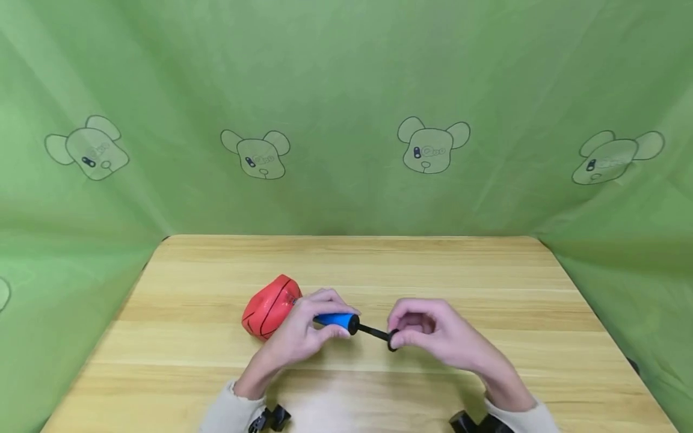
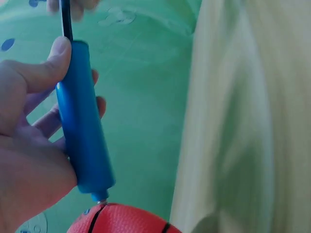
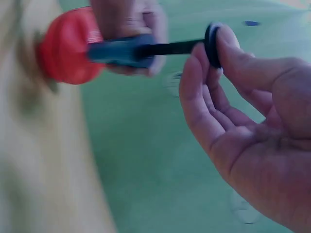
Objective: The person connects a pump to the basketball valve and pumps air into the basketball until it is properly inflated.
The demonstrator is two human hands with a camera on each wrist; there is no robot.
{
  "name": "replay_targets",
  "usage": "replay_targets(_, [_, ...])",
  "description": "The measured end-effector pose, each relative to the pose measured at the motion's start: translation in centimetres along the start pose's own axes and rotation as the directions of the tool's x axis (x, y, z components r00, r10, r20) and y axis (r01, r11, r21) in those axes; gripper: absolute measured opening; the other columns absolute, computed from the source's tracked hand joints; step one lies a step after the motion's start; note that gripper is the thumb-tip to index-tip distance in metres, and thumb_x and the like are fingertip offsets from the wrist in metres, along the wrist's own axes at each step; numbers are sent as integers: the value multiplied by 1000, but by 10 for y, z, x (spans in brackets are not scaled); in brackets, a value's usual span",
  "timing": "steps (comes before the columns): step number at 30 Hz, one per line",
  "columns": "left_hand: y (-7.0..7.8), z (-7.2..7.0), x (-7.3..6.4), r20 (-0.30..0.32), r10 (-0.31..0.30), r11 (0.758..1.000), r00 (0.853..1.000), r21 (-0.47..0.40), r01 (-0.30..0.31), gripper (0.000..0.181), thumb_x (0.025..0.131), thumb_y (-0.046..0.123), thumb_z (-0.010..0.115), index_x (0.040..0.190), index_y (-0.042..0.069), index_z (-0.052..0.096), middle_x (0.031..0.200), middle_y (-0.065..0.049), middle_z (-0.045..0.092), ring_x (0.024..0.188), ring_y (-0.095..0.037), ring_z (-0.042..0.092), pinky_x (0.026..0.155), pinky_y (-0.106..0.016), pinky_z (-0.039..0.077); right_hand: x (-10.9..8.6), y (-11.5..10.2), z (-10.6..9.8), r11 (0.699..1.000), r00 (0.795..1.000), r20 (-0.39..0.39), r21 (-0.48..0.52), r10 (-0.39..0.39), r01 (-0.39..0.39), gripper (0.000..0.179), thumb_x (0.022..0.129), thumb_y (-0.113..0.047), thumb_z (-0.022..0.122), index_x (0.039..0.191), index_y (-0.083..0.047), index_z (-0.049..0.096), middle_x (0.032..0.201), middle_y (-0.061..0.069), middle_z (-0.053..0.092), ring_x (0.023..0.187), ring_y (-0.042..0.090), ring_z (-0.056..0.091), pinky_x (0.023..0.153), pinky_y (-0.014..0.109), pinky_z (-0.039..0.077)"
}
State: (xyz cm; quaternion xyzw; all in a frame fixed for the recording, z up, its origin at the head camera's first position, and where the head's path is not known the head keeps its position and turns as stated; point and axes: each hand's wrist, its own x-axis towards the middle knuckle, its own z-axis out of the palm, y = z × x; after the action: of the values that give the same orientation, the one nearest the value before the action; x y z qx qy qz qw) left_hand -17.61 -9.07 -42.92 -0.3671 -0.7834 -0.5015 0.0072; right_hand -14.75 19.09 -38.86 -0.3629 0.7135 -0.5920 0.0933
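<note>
A blue hand pump lies within the curled fingers and thumb of my left hand. Its nozzle end meets a red ball with black lines, which looks slack and dented. From the pump's other end a black plunger rod sticks out to the right. My right hand pinches the round black handle at the rod's end between thumb and fingers. In the left wrist view, the needle enters the top of the ball.
The hands work above a wooden table. A green curtain with bear-head drawings hangs behind and at both sides. Black wrist devices sit at the sleeves by the front edge.
</note>
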Motion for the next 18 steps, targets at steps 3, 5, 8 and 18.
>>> replay_targets(3, [1, 7, 2, 6, 27, 999, 1000, 24, -27, 26, 89, 18, 81, 114, 12, 78, 103, 7, 69, 100, -12, 59, 85, -32, 51, 7, 16, 10, 999, 998, -22, 16, 50, -50, 9, 92, -1, 73, 99, -5, 70, 95, 15, 70, 88, 19, 72, 78, 34, 60])
replay_targets(5, [0, 9, 1, 8, 39, 999, 999, 30, -39, 25, 88, 17, 81, 112, 12, 79, 102, 6, 69, 99, -11, 59, 85, -31, 50, 11, 24, 16, 997, 997, -29, 27, 68, -67, 8, 92, -2, 73, 99, -4, 70, 96, 14, 71, 90, 20, 73, 79, 34, 60])
replay_targets(8, [-1, 11, -1, 26, 49, 999, 998, 11, -49, 24, 89, 19, 80, 112, 13, 79, 101, 7, 68, 95, -10, 59, 82, -29, 50, 12, 24, 19, 997, 997, -23, 26, 74, -73, 8, 92, -2, 73, 99, -5, 70, 97, 12, 71, 91, 21, 73, 79, 34, 60])
replay_targets(18, [2, -3, -2, -13, -2, 1000, 1000, -9, 2, 26, 91, 18, 80, 116, 14, 78, 105, 10, 67, 95, -12, 61, 81, -30, 53, -12, -22, -13, 990, 991, 39, -53, -126, 127, 25, 88, 9, 72, 102, -11, 69, 93, 11, 65, 79, 17, 63, 68, 28, 55])
